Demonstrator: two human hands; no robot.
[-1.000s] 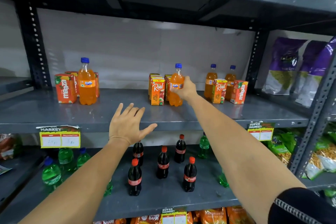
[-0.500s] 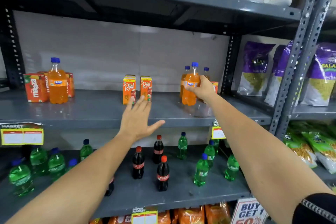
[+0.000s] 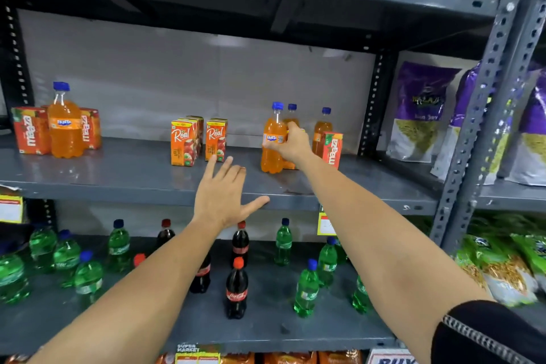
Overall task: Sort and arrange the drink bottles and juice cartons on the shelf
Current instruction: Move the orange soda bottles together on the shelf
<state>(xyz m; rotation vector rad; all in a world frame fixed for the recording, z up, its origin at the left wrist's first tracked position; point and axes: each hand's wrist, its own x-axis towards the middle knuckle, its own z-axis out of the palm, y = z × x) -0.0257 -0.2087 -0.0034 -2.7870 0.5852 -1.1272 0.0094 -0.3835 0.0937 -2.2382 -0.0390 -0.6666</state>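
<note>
My right hand [image 3: 291,143] grips an orange Fanta bottle [image 3: 272,142] standing on the grey middle shelf [image 3: 133,177], in front of two more Fanta bottles [image 3: 322,130] and a red Maaza carton [image 3: 332,149]. My left hand [image 3: 226,196] hovers flat and empty with spread fingers over the shelf's front edge. Just beyond its fingertips stand two rows of orange Real juice cartons [image 3: 184,142]. At the far left another Fanta bottle [image 3: 63,122] stands in front of several Maaza cartons [image 3: 29,134].
The lower shelf [image 3: 266,328] holds scattered green soda bottles [image 3: 305,289] and dark cola bottles [image 3: 236,289]. A perforated steel upright [image 3: 484,115] stands right of the bottles, with purple snack bags [image 3: 419,112] beyond it. Price tags hang from the shelf edge.
My right hand carried the Fanta bottle from beside the Real cartons to the right-hand bottle group, where it now stands. My view shifted right. The left hand stayed spread by the shelf edge.
</note>
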